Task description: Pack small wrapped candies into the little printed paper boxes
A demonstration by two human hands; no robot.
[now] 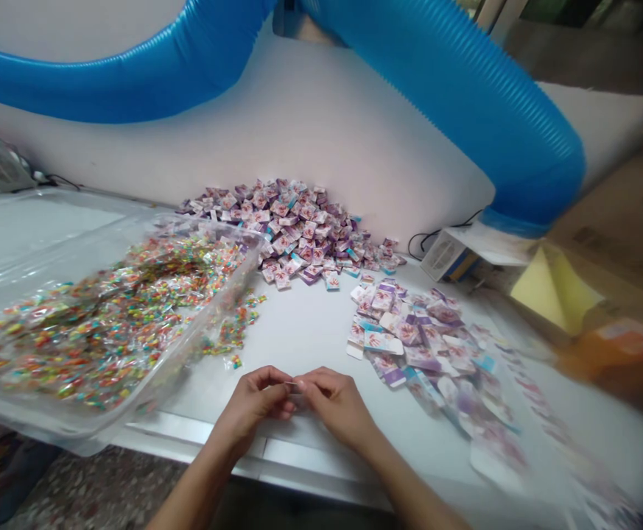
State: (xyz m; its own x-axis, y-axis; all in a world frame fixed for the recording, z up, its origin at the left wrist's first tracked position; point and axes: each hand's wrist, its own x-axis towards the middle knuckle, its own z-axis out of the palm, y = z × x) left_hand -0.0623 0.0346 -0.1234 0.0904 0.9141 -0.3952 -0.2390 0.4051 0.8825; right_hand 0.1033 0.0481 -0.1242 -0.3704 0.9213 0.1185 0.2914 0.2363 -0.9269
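My left hand (255, 403) and my right hand (336, 403) meet over the front part of the white table (293, 324). Fingers of both are pinched together at the tips around something small and pale, mostly hidden, which I cannot make out. To their left, a clear plastic tray (188, 337) holds many small clear packets of colourful candy (127, 316). More candy packets (231, 327) lie just outside its right wall. Flat, unfilled-looking small printed boxes (409, 331) are spread to the right of my hands.
Against the wall rises a heap of small folded boxes (299, 224). A blue ribbed hose (465, 103) comes down at the right above a box-shaped device (447, 254). An orange object (619, 357) and yellow paper (556, 291) are at the right, blurred.
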